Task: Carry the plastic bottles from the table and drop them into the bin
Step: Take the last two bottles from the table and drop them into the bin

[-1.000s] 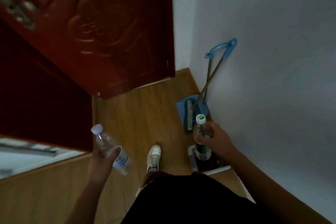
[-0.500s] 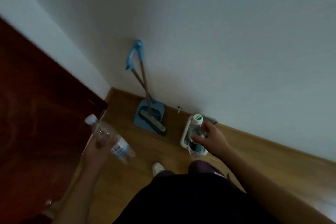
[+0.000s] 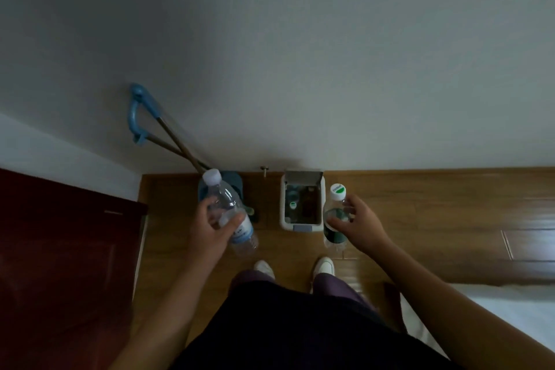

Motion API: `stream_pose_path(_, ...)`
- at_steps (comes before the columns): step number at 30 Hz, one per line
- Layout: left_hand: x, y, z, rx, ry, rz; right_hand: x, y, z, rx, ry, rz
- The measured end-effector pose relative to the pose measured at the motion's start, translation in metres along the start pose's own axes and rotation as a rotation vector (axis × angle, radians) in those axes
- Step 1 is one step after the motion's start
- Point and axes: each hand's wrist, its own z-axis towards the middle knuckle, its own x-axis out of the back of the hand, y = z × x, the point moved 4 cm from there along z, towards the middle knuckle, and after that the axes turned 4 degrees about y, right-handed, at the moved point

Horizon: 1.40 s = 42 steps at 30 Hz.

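Note:
My left hand (image 3: 211, 227) grips a clear plastic bottle with a blue label (image 3: 229, 213), tilted with its white cap pointing up and away. My right hand (image 3: 359, 224) holds a second bottle with a dark green label (image 3: 335, 219) upright by its shoulder; its white cap carries a green mark. A small white bin (image 3: 302, 224) stands on the floor against the wall, between my two hands and below them. Its lid is flipped up and bottles lie inside. The green-label bottle hangs just right of the bin's rim.
A blue dustpan and broom (image 3: 168, 141) lean on the wall left of the bin. A dark red door (image 3: 66, 249) fills the left side. My feet in white shoes (image 3: 323, 267) stand on the wooden floor before the bin. A white surface (image 3: 492, 309) lies at the lower right.
The view has swung right and squared up to the wall, so the bin now lies centred between my hands with its open top showing. Both hands still hold their bottles, now brought closer together.

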Motion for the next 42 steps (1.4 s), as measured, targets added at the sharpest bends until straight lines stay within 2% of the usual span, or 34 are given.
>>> stream_pose_path(8,-0.062,-0.016,0.051,0.009,-0.135,0.114,-0.009,0.021,0.024,-0.133,0.029,0.019)
stream_pose_path(14,-0.132,-0.085,0.131,0.075,-0.272,0.191,-0.076,0.069,0.073,-0.27,0.049,0.126)
stream_pose_path(19,-0.182,-0.148,0.201,0.001,-0.357,0.239,-0.134,0.107,0.132,-0.242,0.192,0.22)
stream_pose_path(23,-0.198,-0.194,0.238,-0.025,-0.314,0.222,-0.168,0.131,0.176,-0.176,0.308,0.283)
stream_pose_path(30,-0.186,-0.237,0.242,-0.035,-0.243,0.225,-0.208,0.17,0.226,-0.177,0.279,0.111)
stream_pose_path(34,-0.188,-0.245,0.251,-0.047,-0.255,0.272,-0.229,0.177,0.251,-0.151,0.196,0.069)
stream_pose_path(38,-0.197,-0.25,0.264,-0.098,-0.282,0.275,-0.25,0.198,0.271,-0.136,0.151,-0.081)
stream_pose_path(42,-0.205,-0.245,0.267,-0.13,-0.278,0.243,-0.261,0.22,0.277,-0.145,0.019,-0.213)
